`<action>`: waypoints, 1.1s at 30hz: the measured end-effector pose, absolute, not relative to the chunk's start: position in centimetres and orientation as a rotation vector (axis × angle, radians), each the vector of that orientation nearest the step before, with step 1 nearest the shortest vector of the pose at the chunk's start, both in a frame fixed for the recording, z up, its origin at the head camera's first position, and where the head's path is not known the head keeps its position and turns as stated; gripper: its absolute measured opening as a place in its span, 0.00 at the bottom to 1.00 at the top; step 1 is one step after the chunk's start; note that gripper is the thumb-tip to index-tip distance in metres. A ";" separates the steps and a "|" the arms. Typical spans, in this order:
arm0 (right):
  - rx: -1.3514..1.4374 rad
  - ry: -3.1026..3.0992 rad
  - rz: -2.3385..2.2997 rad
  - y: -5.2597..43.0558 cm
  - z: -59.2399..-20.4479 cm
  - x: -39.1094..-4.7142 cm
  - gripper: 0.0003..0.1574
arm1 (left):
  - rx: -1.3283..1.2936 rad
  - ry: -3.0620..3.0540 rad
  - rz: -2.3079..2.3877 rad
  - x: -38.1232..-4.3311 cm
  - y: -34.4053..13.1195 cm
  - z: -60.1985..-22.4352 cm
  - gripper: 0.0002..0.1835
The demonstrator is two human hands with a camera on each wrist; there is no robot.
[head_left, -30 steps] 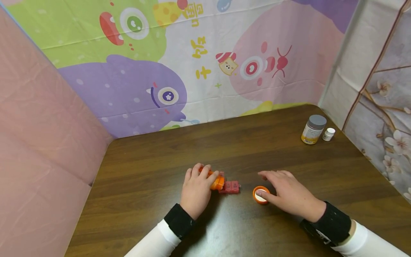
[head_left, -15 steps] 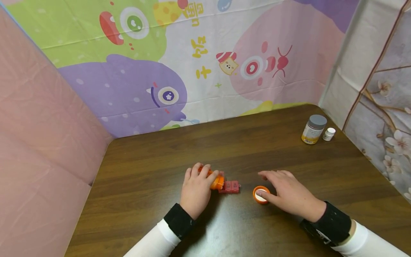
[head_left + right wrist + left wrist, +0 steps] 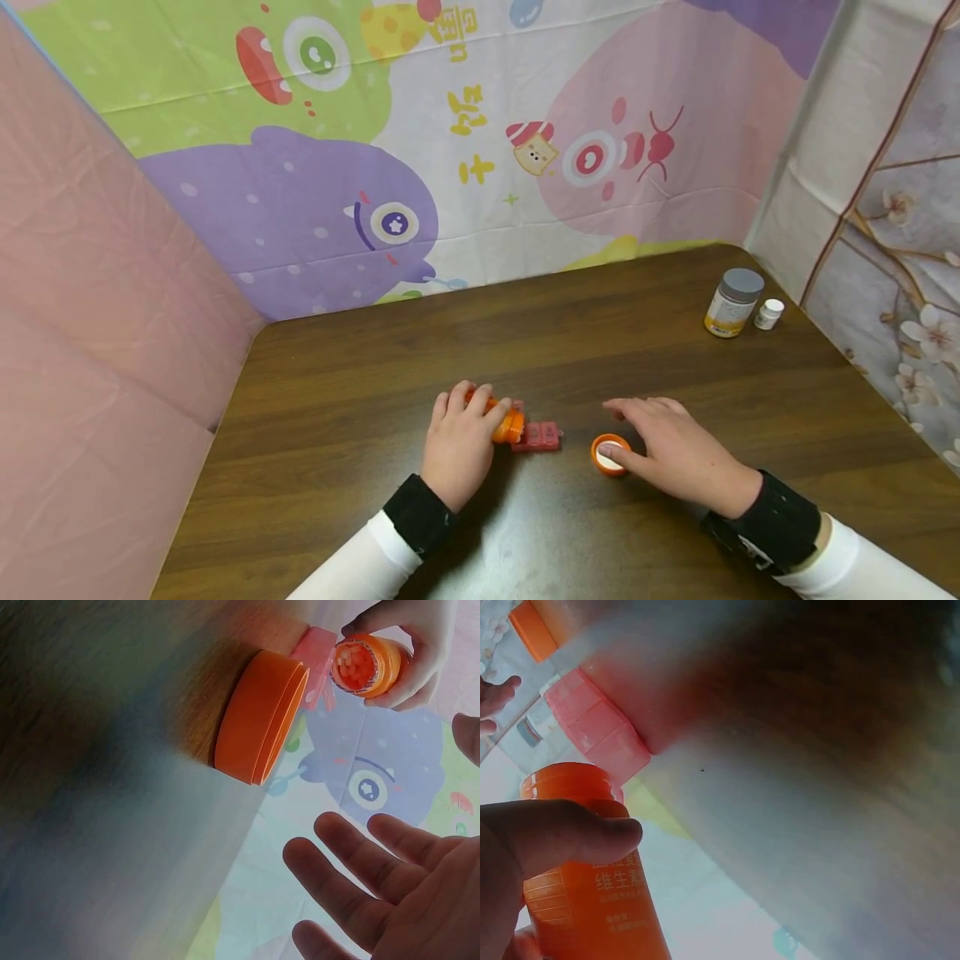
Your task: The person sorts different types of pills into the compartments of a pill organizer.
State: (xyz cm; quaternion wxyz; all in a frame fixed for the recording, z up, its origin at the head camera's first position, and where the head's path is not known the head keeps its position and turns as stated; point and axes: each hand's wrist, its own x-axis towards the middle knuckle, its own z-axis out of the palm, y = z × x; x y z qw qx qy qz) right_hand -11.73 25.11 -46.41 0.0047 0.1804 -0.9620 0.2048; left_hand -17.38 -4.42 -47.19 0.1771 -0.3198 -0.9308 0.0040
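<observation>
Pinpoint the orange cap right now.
In the head view, right of centre, the orange cap lies on the table between the red pill box and the right hand, which partly covers it from above.

white sleeves [image 3: 363,560], both arms | wide black wristbands [image 3: 418,517] | right band [image 3: 780,518]: small whitish marking [image 3: 753,551]
</observation>
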 end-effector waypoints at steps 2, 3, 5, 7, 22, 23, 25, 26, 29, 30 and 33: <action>0.567 -3.009 0.639 25.1 -46.4 -11.8 0.43 | -0.907 -2.634 0.009 -17.4 -4.4 -47.1 0.26; 0.567 -3.007 0.639 25.2 -46.4 -11.8 0.42 | -0.907 -2.630 0.007 -17.4 -4.4 -47.1 0.26; 0.564 -3.006 0.640 25.2 -46.4 -11.8 0.42 | -0.904 -2.630 0.001 -17.4 -4.4 -47.0 0.26; 0.562 -3.002 0.639 25.2 -46.4 -11.7 0.42 | -0.903 -2.629 0.006 -17.4 -4.4 -47.0 0.26; 0.560 -3.005 0.643 25.2 -46.3 -11.7 0.41 | -0.916 -2.617 0.016 -17.4 -4.4 -46.9 0.25; 0.561 -3.006 0.641 25.2 -46.3 -11.7 0.41 | -0.916 -2.617 0.016 -17.4 -4.4 -46.9 0.25; 0.563 -3.005 0.637 25.2 -46.4 -11.7 0.42 | -0.915 -2.615 0.015 -17.4 -4.4 -46.9 0.25; 0.565 -3.005 0.637 25.2 -46.4 -11.7 0.43 | -0.914 -2.616 0.018 -17.4 -4.4 -46.9 0.25; 0.567 -3.001 0.637 25.2 -46.3 -11.7 0.45 | -0.917 -2.616 0.021 -17.4 -4.4 -46.8 0.25; 0.568 -2.999 0.636 25.2 -46.3 -11.7 0.46 | -0.915 -2.616 0.019 -17.4 -4.4 -46.8 0.25; 0.570 -2.993 0.639 25.3 -46.3 -11.7 0.47 | -0.917 -2.619 0.019 -17.4 -4.3 -46.8 0.25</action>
